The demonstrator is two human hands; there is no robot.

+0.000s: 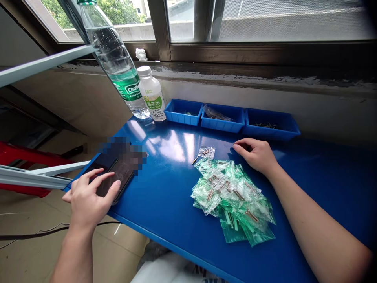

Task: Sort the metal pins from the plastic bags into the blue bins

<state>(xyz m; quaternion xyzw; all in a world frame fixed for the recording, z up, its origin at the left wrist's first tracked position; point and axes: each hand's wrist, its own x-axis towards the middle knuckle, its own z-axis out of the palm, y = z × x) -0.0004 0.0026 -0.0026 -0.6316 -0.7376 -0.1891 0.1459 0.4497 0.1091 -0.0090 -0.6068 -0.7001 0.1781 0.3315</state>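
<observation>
Before us spreads a glossy blue tabletop, three blue rectangular plastic bins lining its far edge. Nearer lies a heap of clear and green plastic packets, some holding metal pieces. Our left hand spreads open over a flat black phone; our right hand curls loosely beside the heap, gripping what, if anything, we cannot tell.
</observation>
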